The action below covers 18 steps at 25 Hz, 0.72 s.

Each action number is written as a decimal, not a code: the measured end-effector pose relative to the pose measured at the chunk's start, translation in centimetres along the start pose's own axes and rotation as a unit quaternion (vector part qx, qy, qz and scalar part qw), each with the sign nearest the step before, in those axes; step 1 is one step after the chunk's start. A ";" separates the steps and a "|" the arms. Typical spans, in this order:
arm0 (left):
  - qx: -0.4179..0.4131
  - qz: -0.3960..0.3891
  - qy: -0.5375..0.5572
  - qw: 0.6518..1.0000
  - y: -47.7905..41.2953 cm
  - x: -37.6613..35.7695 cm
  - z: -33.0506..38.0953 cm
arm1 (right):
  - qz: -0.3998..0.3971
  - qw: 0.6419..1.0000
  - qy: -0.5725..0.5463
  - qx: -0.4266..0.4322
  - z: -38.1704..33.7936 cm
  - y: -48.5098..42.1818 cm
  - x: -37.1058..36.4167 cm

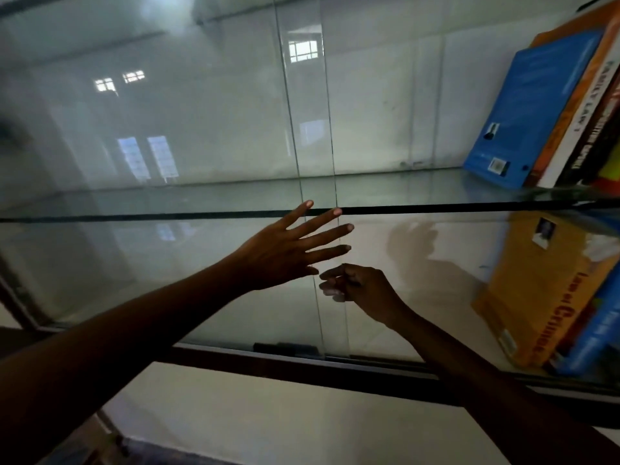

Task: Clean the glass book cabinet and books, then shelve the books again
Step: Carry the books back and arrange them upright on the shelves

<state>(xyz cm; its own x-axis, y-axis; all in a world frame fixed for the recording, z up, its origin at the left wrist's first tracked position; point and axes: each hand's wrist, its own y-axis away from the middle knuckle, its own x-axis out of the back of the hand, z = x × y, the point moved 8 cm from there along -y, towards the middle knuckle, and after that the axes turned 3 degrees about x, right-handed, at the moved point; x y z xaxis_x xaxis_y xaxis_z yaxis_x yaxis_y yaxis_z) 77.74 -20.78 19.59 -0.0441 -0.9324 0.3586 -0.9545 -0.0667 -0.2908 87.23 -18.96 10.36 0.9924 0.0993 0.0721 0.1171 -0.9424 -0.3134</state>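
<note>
Left hand (285, 255), centre of view: fingers straight and spread, laid against sliding glass door (167, 263) of cabinet. Right hand (360, 290), just at 4 o'clock of left hand: fingers curled round vertical edge of same door. Upper books (530, 112) leaning on glass shelf (436, 209) at 2 o'clock; lower books (536, 297) at 4 o'clock.

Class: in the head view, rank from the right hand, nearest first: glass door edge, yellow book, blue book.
1. Vertical glass door edge, at the right hand's fingertips.
2. Yellow book, lower shelf, right.
3. Blue book, upper shelf, right.
</note>
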 end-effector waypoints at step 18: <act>-0.015 0.009 0.131 0.991 -7.5 3.2 1.1 | -0.009 0.999 -0.051 -0.001 0.3 1.5 3.1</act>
<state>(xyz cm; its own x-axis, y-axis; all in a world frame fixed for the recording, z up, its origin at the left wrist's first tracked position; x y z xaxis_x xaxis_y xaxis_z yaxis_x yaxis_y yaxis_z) 85.14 -23.62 21.91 -0.1329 -0.8085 0.5733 -0.9608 -0.0368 -0.2748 90.53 -19.97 9.84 0.9887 0.1490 -0.0186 0.1358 -0.9405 -0.3114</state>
